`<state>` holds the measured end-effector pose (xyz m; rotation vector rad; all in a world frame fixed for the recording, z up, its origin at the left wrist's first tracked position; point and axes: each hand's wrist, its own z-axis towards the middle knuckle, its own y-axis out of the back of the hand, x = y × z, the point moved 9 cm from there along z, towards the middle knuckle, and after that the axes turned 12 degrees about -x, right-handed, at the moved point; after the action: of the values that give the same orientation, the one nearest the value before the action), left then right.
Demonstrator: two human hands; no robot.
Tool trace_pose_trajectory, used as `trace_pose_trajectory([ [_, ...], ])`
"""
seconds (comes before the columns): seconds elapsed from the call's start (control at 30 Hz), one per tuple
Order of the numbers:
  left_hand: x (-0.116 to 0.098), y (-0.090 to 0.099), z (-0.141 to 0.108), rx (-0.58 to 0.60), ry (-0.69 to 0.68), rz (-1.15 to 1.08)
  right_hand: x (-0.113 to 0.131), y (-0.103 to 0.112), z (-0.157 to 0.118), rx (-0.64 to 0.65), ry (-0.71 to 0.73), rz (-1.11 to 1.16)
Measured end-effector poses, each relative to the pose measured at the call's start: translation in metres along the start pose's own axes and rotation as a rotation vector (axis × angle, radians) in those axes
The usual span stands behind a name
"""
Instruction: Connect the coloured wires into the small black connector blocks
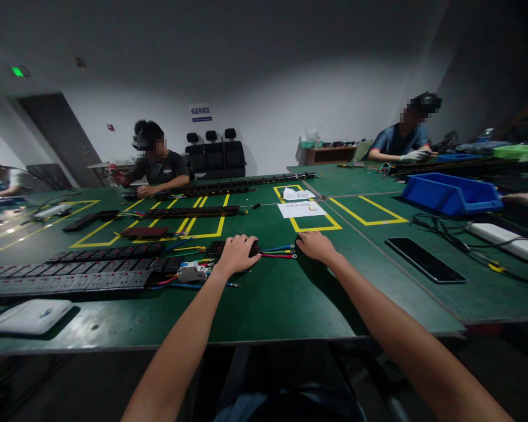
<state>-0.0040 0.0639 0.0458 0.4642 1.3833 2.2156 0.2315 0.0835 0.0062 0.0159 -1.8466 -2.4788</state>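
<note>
My left hand (237, 253) lies over a black block (217, 248), the end of a power strip or a separate piece; I cannot tell which. Its fingers curl around the block. Red, green and blue wires (278, 254) with ring terminals stick out to the right of this hand. Just beyond their tips, my right hand (315, 245) rests low at the tabletop with its fingers bent and pressed together. Something small and dark shows by its fingertips, too unclear to name. Left of my left forearm are a grey-white circuit breaker (192, 271) and long power strips (66, 282).
On the green table (273, 310) lie a phone (425, 259), a white device (508, 240) with black cables and a blue bin (453, 196) to the right. Papers (301, 210) lie ahead, a white box (30, 316) at left. Co-workers sit across the table.
</note>
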Motion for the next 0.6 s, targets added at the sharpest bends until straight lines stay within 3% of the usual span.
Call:
trace_pose_trajectory([
  [0.6,0.0012,-0.0017,-0.0001,-0.03,-0.019,-0.003,0.002,0.0026,-0.0008,-0.023,0.0,0.008],
])
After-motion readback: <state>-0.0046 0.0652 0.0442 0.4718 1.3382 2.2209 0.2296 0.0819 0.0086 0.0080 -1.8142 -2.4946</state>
